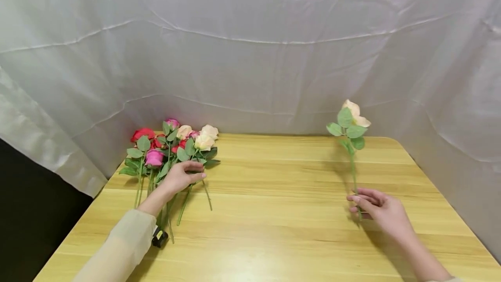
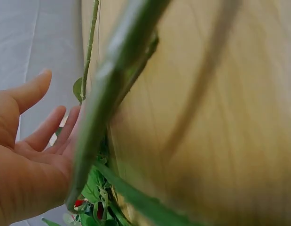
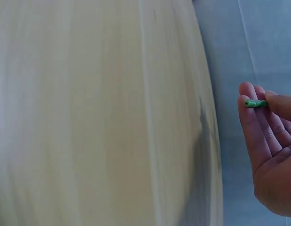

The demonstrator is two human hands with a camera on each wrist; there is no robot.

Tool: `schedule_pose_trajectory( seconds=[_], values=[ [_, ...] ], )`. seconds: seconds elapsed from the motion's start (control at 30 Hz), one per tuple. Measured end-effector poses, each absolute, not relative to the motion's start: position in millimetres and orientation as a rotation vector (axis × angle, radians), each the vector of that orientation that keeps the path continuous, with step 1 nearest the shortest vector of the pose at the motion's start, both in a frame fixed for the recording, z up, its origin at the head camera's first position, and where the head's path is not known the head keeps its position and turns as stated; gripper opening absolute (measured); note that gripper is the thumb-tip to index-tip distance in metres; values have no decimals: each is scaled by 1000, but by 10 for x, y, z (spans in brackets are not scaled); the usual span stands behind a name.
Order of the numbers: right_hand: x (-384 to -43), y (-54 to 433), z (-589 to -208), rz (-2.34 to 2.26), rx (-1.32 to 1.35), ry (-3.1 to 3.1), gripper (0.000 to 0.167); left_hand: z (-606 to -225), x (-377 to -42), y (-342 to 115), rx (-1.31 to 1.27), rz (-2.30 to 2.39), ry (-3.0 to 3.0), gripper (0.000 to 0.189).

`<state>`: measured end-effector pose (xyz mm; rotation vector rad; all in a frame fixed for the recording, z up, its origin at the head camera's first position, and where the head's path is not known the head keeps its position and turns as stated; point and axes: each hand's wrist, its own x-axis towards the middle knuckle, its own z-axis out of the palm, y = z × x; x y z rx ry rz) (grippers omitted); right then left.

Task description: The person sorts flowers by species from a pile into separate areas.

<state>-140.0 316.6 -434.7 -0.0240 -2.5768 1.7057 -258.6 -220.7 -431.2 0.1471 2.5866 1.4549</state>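
Observation:
My right hand (image 1: 385, 212) pinches the lower stem of a cream rose (image 1: 355, 116) between thumb and fingertips, the bloom pointing up and away. In the right wrist view the cut end of the green stem (image 3: 255, 103) shows at the fingertips. At the left, my left hand (image 1: 182, 178) reaches over a pile of roses, its thumb apart from the fingers in the left wrist view. Close beyond it lie cream roses (image 1: 205, 141). A magenta rose (image 1: 154, 158) and a red rose (image 1: 142, 134) lie to its left. A thick green stem (image 2: 105, 89) crosses before the left palm.
The pile's stems (image 1: 184, 206) point toward the near side of the wooden table (image 1: 274, 195). A small black object (image 1: 159, 238) shows beside the left sleeve. Grey cloth (image 1: 250, 68) hangs behind the table and along its sides.

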Motion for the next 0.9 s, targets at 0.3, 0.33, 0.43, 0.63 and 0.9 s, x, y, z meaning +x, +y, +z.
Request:
schedule_pose_trajectory(
  seconds=[0.3,0.33,0.43,0.63,0.9],
  values=[
    [-1324,3719,-4409,1636,-156,-2633,65,-4356,-2639,-2187,30,1465,2608,50],
    [-1317,3772,-4418,1641,-172,-2635,64,-4359,-2645,-2184,20,1475,2606,50],
    [-1301,3947,-4433,1639,-237,-2678,66,-4358,-2656,-2177,-10,1496,2598,50],
    [-1360,4323,-4463,1802,-288,-2706,55,-4328,-2693,-2158,-42,1468,2587,50],
    [-1476,4618,-4434,1719,-383,-2857,64,-4340,-2831,-2090,-150,1571,2503,41]
  ],
)
